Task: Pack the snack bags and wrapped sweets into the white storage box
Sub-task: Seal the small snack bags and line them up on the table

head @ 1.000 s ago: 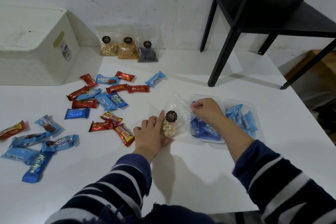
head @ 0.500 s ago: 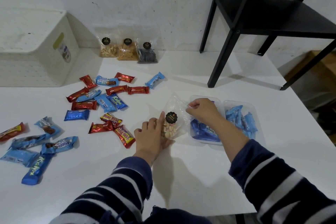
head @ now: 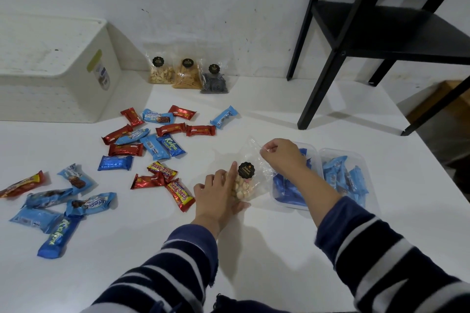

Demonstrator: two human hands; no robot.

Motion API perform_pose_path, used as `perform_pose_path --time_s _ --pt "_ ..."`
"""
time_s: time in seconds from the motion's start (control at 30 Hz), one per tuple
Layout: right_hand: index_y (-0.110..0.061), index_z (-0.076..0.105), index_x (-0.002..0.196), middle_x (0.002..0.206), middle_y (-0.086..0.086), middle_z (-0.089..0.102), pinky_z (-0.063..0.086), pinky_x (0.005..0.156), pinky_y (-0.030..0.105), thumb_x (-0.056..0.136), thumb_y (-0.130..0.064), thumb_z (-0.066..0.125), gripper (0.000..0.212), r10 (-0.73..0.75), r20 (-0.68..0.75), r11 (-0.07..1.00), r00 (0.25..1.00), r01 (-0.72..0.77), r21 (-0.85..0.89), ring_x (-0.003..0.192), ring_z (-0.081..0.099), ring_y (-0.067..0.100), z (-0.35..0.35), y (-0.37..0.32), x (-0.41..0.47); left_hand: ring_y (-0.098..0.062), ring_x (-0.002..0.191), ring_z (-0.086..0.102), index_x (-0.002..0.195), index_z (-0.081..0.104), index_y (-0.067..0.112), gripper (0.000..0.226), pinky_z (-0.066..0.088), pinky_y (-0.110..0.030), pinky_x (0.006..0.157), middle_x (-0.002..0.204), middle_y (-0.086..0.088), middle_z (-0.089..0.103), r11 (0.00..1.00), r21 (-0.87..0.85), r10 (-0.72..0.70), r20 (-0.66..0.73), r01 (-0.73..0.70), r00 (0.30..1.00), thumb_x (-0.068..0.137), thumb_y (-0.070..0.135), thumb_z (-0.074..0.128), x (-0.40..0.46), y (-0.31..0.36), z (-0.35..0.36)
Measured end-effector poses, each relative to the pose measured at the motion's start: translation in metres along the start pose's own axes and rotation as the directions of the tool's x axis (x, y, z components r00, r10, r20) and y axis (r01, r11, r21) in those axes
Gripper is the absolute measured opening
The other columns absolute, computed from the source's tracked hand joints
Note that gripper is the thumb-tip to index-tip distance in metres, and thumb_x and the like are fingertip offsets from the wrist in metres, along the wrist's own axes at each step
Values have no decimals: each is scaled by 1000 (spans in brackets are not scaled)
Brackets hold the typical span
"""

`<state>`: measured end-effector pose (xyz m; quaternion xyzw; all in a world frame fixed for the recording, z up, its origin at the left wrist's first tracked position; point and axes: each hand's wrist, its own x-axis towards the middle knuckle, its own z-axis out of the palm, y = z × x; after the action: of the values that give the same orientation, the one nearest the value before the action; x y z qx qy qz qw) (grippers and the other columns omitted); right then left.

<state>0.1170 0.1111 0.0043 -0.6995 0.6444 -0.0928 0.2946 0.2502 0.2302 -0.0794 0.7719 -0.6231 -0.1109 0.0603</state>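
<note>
A clear snack bag (head: 248, 175) of pale biscuits with a black round label lies mid-table. My left hand (head: 217, 198) holds its lower end, forefinger along its side. My right hand (head: 281, 156) pinches the bag's upper plastic edge. The white storage box (head: 58, 76) stands at the back left with its lid on. Three more clear snack bags (head: 187, 75) lean against the wall. Several red and blue wrapped sweets (head: 152, 140) lie scattered left of my hands.
Two clear plastic trays (head: 356, 157) with blue wrapped sweets sit right of the bag, partly under my right arm. A black metal shelf (head: 323, 79) stands on the table at the back right. The table edge runs along the right.
My right hand has shifted slightly left and up along the bag's top edge. The bag and my left hand have stayed nearly in place.
</note>
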Motion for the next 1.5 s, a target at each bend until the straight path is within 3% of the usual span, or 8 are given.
perform_pose_path --time_s 0.17,0.37,0.67,0.8,0.93,1.07,1.33,1.5 --pt "-30 56 72 84 -10 63 42 72 30 88 -27 50 17 -22 -72 999 997 19 -38 84 56 17 4 -5 5 -26 128 36 147 -12 34 103 37 -44 94 145 -1 31 1000 12 9 2 -9 1000 76 73 50 1 -1 1" --pt "-23 64 101 96 -7 57 49 86 35 86 -37 58 22 -41 44 994 998 36 104 95 56 15 7 -11 13 -27 127 38 144 -18 35 104 39 -46 93 144 -3 32 999 32 11 6 -12 1000 74 77 47 2 -4 5" --pt "-15 66 92 94 1 67 48 76 27 91 -27 54 17 -94 13 989 996 91 116 92 61 19 6 -18 16 -27 128 39 144 -17 35 104 39 -47 95 145 -2 32 1000 30 -8 21 8 1000 73 79 46 4 -3 2" --pt "-5 66 106 94 6 67 48 63 27 95 -35 48 37 69 179 937 981 -125 327 83 62 19 -10 -11 15 -25 128 38 146 -15 34 105 37 -46 97 144 0 33 996 -31 -82 3 82 997 72 81 44 11 -3 -2" --pt "-12 68 95 93 6 65 54 58 25 91 -17 61 9 106 274 874 956 -221 433 79 60 15 -17 -6 8 -24 137 31 148 4 31 93 31 -48 105 151 -1 25 976 -172 -134 -1 132 991 77 78 40 18 1 -13" --pt "-12 70 84 83 3 66 56 56 23 85 -15 67 4 59 226 860 972 -164 483 75 62 13 -14 -13 2 -18 114 45 106 54 31 46 35 -38 89 118 4 48 861 -486 -291 -226 151 930 86 66 31 41 19 -44" --pt "-23 65 68 74 -5 67 54 59 26 84 -15 62 18 87 117 897 989 -129 423 70 63 13 -4 -17 4 -24 79 63 77 59 26 19 51 -53 88 91 -1 64 470 -835 -277 168 286 946 89 40 55 60 28 -66" --pt "-26 63 65 70 -11 63 50 67 26 85 -14 59 23 -6 27 916 1000 -5 402 78 62 16 5 -24 7 -20 91 61 82 58 31 12 49 -49 88 99 6 62 526 -824 -311 42 209 949 88 41 55 63 22 -64"
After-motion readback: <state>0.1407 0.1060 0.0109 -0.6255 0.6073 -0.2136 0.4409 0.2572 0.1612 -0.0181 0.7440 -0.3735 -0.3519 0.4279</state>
